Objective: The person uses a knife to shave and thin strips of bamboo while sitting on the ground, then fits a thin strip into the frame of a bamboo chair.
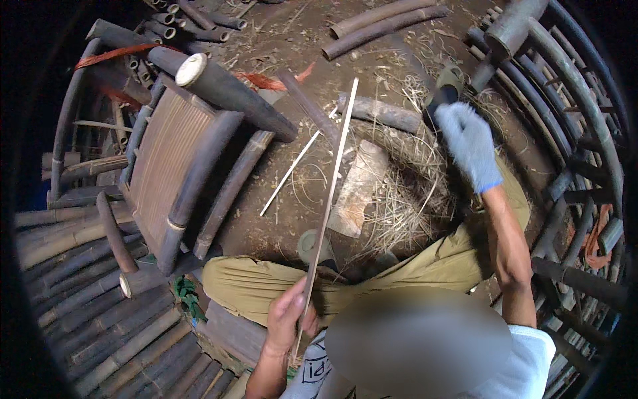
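Note:
My left hand (287, 318) is bare and grips the near end of a long thin bamboo strip (330, 193), which slants up and away over the dirt. My right hand (469, 143) wears a grey glove with a blue cuff and is raised at the right, closed around the dark handle of a tool (444, 93); its far end is hidden among the poles. A flat pale wooden block (359, 186) lies on the ground between the hands, amid dry shavings. My legs in khaki trousers (266, 282) are folded below.
A dark bamboo chair (179, 159) lies on its side at the left. Stacked bamboo poles (100, 319) fill the lower left, and curved bamboo frames (571, 100) ring the right. A second thin strip (289, 173) and short logs (379, 113) lie on the dirt.

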### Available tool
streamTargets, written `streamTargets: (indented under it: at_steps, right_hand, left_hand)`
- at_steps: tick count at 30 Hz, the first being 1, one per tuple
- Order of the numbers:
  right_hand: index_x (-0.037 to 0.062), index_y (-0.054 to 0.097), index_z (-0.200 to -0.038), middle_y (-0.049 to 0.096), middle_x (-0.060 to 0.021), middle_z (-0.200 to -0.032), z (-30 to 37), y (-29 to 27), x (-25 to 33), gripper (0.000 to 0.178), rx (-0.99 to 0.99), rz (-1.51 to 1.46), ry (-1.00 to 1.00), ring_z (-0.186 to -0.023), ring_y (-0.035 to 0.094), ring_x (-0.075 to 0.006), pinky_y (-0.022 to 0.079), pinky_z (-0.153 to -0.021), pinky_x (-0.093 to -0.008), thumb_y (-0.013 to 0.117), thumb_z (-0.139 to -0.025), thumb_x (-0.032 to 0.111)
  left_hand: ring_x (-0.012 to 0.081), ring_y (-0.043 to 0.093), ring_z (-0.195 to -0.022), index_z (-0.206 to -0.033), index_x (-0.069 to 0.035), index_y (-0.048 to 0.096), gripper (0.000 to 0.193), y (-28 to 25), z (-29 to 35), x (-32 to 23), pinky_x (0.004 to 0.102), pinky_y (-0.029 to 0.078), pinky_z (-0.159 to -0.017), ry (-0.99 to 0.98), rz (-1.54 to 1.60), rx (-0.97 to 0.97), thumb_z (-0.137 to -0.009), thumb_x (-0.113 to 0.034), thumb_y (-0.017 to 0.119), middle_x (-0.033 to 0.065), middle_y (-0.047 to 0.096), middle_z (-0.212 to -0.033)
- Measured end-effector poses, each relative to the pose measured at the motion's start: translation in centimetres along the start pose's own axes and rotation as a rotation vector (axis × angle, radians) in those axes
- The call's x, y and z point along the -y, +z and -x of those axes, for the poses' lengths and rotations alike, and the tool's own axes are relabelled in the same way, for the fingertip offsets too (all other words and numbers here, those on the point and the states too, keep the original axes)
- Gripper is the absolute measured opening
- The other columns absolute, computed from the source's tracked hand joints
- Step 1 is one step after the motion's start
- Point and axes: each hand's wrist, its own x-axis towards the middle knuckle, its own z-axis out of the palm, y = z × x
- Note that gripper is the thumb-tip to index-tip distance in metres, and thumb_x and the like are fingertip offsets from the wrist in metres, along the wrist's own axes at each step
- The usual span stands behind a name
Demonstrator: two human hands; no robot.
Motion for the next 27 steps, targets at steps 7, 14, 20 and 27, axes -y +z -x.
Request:
streamTargets:
  at_steps: [7,14,20,27]
  right_hand:
    - [0.0101,0.062,-0.075,0.059,-0.0117,-0.067,8.3,2.7,8.8,0.036,0.416,-0.067,-0.427,-0.064,0.064,-0.0345,0.05,-0.058,-0.0428,0.082,-0.073,0.04]
    - [0.0094,0.066,-0.078,0.064,-0.0145,-0.068,6.2,3.2,6.0,0.049,0.2,0.017,-0.385,-0.064,0.067,-0.0358,0.053,-0.058,-0.0445,0.074,-0.079,0.057]
    - [0.008,0.07,-0.087,0.067,-0.0167,-0.075,4.8,2.9,3.3,0.047,0.139,0.105,-0.311,-0.068,0.067,-0.0372,0.053,-0.061,-0.0458,0.073,-0.082,0.055]
    - [0.008,0.071,-0.091,0.069,-0.017,-0.08,2.7,1.5,-0.2,0.05,0.069,0.23,-0.264,-0.073,0.068,-0.0367,0.054,-0.066,-0.0448,0.068,-0.086,0.057]
  left_hand:
    - [0.0071,0.03,-0.039,-0.15,-0.011,0.039,0.044,5.1,-8.0,-3.4,0.0222,0.028,-0.037,-0.111,0.516,0.183,-0.11,-0.027,0.035,-0.0027,0.034,-0.053]
    - [0.0052,0.026,-0.039,-0.154,-0.009,0.034,0.048,5.1,-6.3,-3.0,0.0209,0.027,-0.037,-0.113,0.381,0.246,-0.11,-0.026,0.037,-0.0045,0.032,-0.052]
    - [0.0049,0.025,-0.038,-0.154,-0.006,0.034,0.048,3.5,-3.4,-2.1,0.0207,0.028,-0.038,-0.171,0.388,0.251,-0.11,-0.024,0.037,-0.0057,0.031,-0.051]
    - [0.0046,0.026,-0.039,-0.154,-0.004,0.034,0.048,0.9,-0.6,-0.7,0.0204,0.029,-0.039,-0.219,0.437,0.307,-0.11,-0.023,0.037,-0.0054,0.032,-0.052]
